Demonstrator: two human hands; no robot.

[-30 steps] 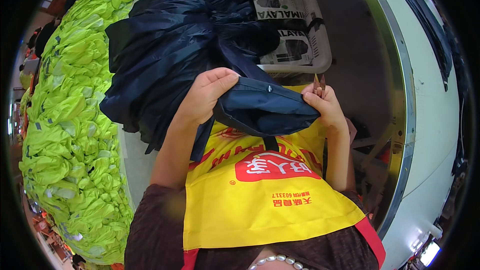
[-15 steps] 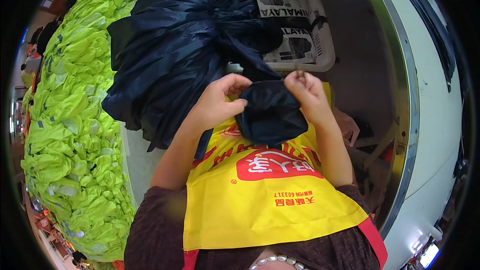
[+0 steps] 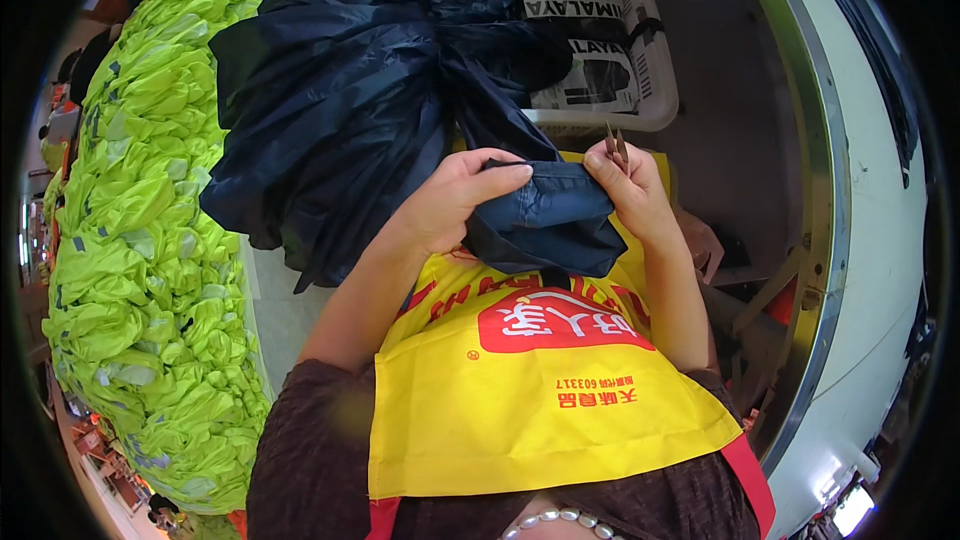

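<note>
Above my lap, a navy fabric piece is stretched between my hands, its stitched edge turned up and its lower part hanging slack over my yellow apron. My left hand pinches one end of that edge, thumb on top. At the other end my right hand grips the edge and also holds small thread snips, whose two pointed blades stick up apart between the fingers. Just beyond lies a heap of gathered navy fabric, with a strip of it running down toward the held piece.
A white plastic basket stands beyond my hands, holding black-and-white printed packages. A long heap of bright yellow-green garments lines the left side. On the right runs a pale table with a metal edge.
The fabric edge has been turned and pulled straight, showing its stitching. My left thumb has come down onto it, and the snips' blades now show clearly in my right hand.
</note>
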